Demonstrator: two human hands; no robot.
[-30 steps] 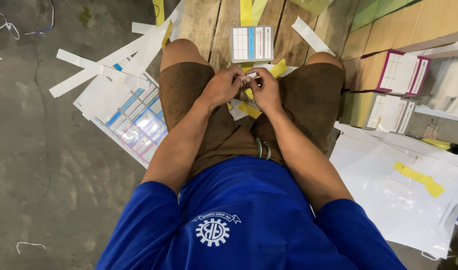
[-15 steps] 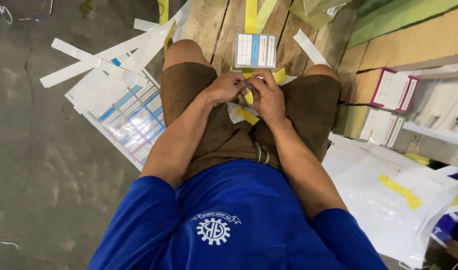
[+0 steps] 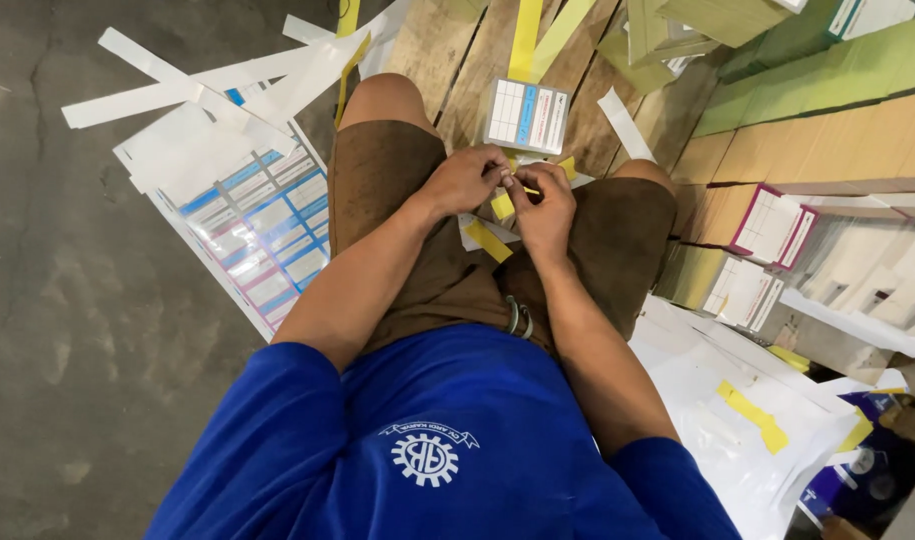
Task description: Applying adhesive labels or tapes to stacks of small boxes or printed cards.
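Both hands stay together over my lap: left hand [image 3: 465, 178] and right hand [image 3: 543, 205] pinching one small yellow strip [image 3: 501, 206] (grip unchanged); only the view shifted.

Yellow strip [image 3: 501, 206]; brown shorts [image 3: 397, 200]; blue shirt [image 3: 447, 440], white emblem; blue-white label sheet [image 3: 262, 235].

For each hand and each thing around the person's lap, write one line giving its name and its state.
left hand: fingers pinched on the yellow strip
right hand: fingers pinched on the same strip, touching the left hand
yellow strip: held over the lap, end hanging down
small printed box: closed, lying on the wooden pallet
label sheets: flat on the concrete floor
white paper strips: scattered loose
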